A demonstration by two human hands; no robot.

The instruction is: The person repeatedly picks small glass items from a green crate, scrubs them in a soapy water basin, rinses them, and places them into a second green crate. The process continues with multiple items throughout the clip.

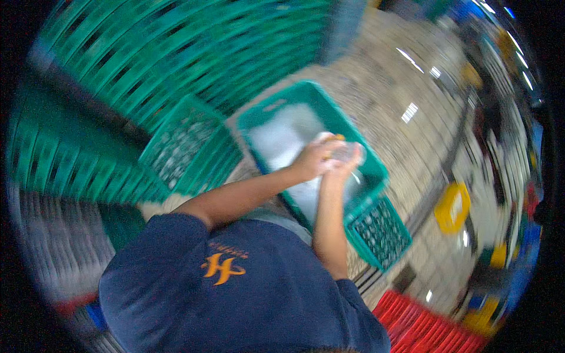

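The person is bending over a green tub (325, 107), both forearms reaching in from the lower edge. White foam (276, 138) is filling much of the tub, lying thickest toward its far left part and running down to the near end.

The right hand (346, 167) is gripping a clear, rounded item (342, 153), its fingers curling up around the right side. The item is sitting between the two hands, above the tub's middle, and is looking like a small vessel; blur is preventing closer identification. The left hand (318, 157) is meeting the item from the left with bent fingers, white foam clinging to them. A small yellow thing (338, 137) is showing at those fingertips; whether the left hand is gripping it, the inspector cannot tell.

A green basket (182, 141) is standing left of the tub, holding many small pale pieces. A smaller bin (379, 232), also green, is standing just beside the tub's near right corner, holding many small clear pieces.

Tall green crates (194, 50) are rising along the upper left. Red crates (421, 323) are standing at the lower right. A yellow ring (452, 207) is lying on the floor (406, 147), well apart from the tub. The person is wearing a navy shirt (235, 312) bearing an orange emblem.
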